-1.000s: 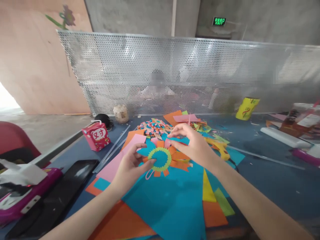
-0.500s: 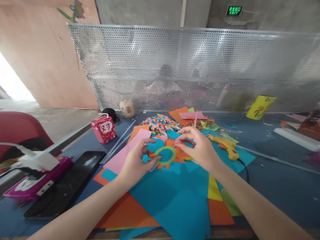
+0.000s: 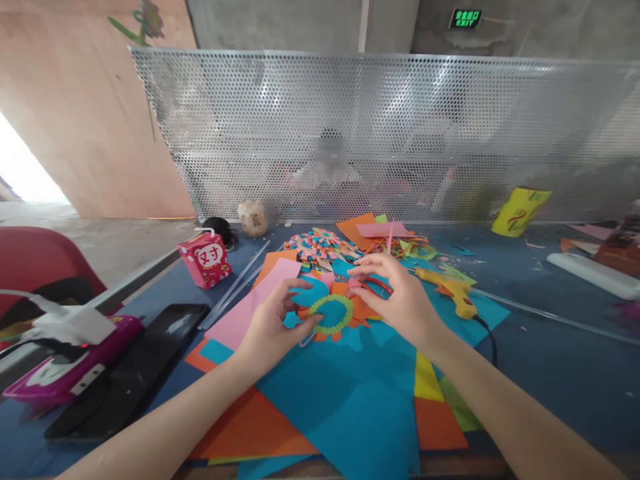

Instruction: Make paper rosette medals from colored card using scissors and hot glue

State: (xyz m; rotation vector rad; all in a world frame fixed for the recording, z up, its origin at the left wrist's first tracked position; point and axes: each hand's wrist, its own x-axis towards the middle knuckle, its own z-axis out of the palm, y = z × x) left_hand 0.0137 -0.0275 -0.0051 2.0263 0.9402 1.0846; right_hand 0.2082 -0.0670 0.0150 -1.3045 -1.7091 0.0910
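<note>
My left hand (image 3: 273, 313) pinches the left edge of a felt flower ring (image 3: 334, 330), which has a scalloped lime-green band and orange petals around it. Blue felt shows through its middle. In the fingertips of my right hand (image 3: 395, 290) is a small pink felt piece (image 3: 353, 285), just above the ring's upper right edge. Red-handled scissors (image 3: 376, 283) lie partly hidden behind that hand. Under both hands spreads a large blue felt sheet (image 3: 345, 393). A finished-looking multicoloured felt flower (image 3: 323, 245) rests farther back.
A yellow glue gun (image 3: 453, 290) with its cord lies right of my right hand. On the left are clear glue sticks (image 3: 235, 287), a red drink carton (image 3: 205, 259), a black phone (image 3: 127, 370) and a purple power strip (image 3: 75, 373). A perforated metal screen (image 3: 300, 100) stands behind.
My hands keep almost the same pose. The pink piece stays in my right fingertips, and the view has shifted slightly.
</note>
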